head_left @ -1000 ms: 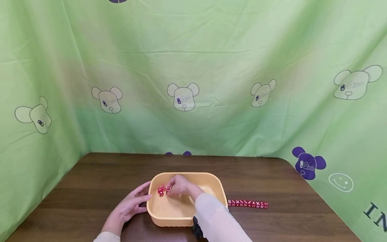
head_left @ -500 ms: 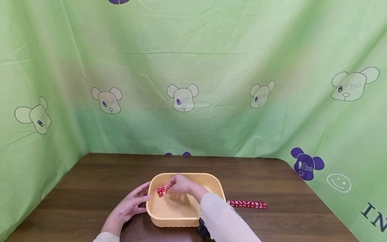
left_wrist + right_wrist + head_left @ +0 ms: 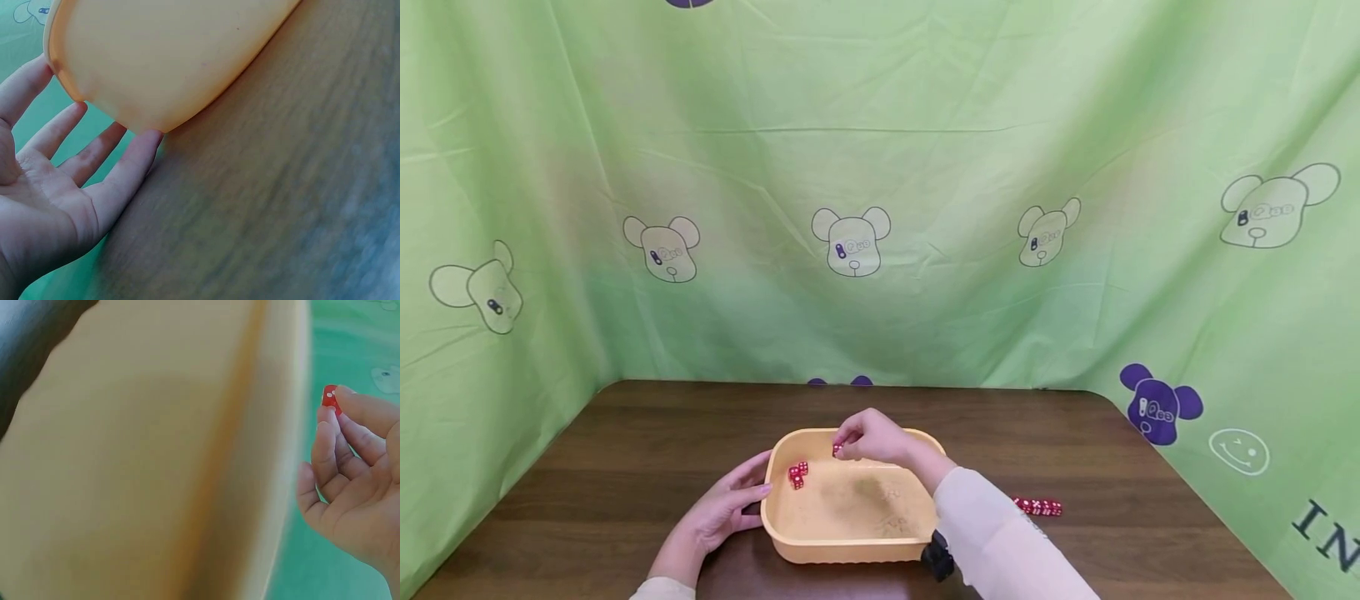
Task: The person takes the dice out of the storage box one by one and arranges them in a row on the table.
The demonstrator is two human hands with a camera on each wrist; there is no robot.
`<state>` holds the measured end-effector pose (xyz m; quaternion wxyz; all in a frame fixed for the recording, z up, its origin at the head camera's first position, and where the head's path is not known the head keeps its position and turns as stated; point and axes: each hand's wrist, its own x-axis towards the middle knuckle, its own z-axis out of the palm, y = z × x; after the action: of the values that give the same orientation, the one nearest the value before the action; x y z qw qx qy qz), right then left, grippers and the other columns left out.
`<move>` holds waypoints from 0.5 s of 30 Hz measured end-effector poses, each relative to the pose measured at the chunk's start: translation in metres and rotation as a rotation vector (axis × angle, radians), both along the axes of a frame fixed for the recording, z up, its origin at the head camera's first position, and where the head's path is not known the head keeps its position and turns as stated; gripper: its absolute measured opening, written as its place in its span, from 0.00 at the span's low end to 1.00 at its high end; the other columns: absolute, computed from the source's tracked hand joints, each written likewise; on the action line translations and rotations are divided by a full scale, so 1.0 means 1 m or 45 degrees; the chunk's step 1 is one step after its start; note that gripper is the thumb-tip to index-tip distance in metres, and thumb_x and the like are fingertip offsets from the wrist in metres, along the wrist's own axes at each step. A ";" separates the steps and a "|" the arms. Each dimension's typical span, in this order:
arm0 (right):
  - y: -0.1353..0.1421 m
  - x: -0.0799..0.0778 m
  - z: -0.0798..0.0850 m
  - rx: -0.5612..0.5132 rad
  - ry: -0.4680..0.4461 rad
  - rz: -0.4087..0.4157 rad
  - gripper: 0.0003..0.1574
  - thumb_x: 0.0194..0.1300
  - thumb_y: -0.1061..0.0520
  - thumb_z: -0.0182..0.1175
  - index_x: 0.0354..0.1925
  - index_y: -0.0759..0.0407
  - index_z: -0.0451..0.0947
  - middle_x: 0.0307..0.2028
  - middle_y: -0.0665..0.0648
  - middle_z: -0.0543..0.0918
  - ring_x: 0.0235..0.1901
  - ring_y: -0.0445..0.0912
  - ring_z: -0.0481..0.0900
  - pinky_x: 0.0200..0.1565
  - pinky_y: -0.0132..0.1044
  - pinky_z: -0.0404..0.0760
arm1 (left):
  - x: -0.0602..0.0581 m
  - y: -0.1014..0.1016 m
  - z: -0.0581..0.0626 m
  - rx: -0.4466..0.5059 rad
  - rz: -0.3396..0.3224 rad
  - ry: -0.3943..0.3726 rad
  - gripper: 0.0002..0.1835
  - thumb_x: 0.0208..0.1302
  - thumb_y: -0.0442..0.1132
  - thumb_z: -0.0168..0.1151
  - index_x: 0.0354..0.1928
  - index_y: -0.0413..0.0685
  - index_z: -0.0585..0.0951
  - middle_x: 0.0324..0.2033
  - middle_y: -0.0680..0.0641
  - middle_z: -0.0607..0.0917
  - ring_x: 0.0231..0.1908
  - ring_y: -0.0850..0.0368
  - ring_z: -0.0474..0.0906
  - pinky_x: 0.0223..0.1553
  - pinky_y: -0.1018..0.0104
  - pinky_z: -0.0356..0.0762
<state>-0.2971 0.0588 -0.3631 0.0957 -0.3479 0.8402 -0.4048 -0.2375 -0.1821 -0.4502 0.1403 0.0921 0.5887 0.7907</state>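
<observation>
A yellow plastic basin [image 3: 842,550] stands on the table. My left hand [image 3: 721,507] rests its spread fingertips against the basin's outer left wall, as the left wrist view also shows with the fingers [image 3: 115,181] fairly straight. Over the basin's far side, my right hand [image 3: 880,437] pinches a red die [image 3: 329,398] with white dots between thumb and fingertips. That die [image 3: 837,449] hangs above the basin floor in the head view. A small cluster of red dice [image 3: 797,475] lies inside at the basin's left end.
A row of red dice [image 3: 1037,507] lies on the brown wooden table [image 3: 647,450] right of the basin, partly hidden by the right sleeve [image 3: 992,525]. Green printed cloth [image 3: 760,325] hangs behind and at both sides.
My right hand has lifted away from the dice cluster, going up and to the right with the pinched die. Its sleeve now covers more of the row. My left hand stays in place.
</observation>
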 end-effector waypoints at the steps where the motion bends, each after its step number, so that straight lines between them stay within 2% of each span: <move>1: 0.003 0.000 0.002 -0.006 -0.002 0.002 0.04 0.49 0.67 0.61 0.28 0.67 0.78 0.21 0.53 0.79 0.21 0.36 0.71 0.25 0.28 0.71 | 0.000 0.000 0.000 -0.003 0.002 -0.001 0.33 0.58 0.31 0.51 0.64 0.42 0.51 0.59 0.33 0.54 0.48 0.48 0.68 0.40 0.51 0.71; 6: 0.022 0.000 0.010 -0.018 0.009 0.000 0.04 0.50 0.66 0.61 0.28 0.67 0.78 0.22 0.52 0.79 0.22 0.37 0.71 0.26 0.29 0.72 | 0.000 0.000 0.000 -0.007 0.004 -0.009 0.33 0.58 0.31 0.52 0.64 0.42 0.51 0.59 0.33 0.54 0.48 0.48 0.68 0.40 0.51 0.71; 15: 0.062 0.000 0.015 -0.070 -0.001 -0.072 0.06 0.50 0.66 0.60 0.30 0.68 0.78 0.22 0.53 0.78 0.23 0.39 0.71 0.26 0.32 0.73 | 0.001 0.000 0.001 -0.009 -0.004 -0.002 0.33 0.58 0.31 0.51 0.64 0.42 0.50 0.60 0.33 0.53 0.48 0.47 0.68 0.40 0.51 0.71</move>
<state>-0.2970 0.1204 -0.3484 0.0750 -0.3262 0.8383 -0.4303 -0.2366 -0.1824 -0.4493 0.1423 0.0918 0.5912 0.7886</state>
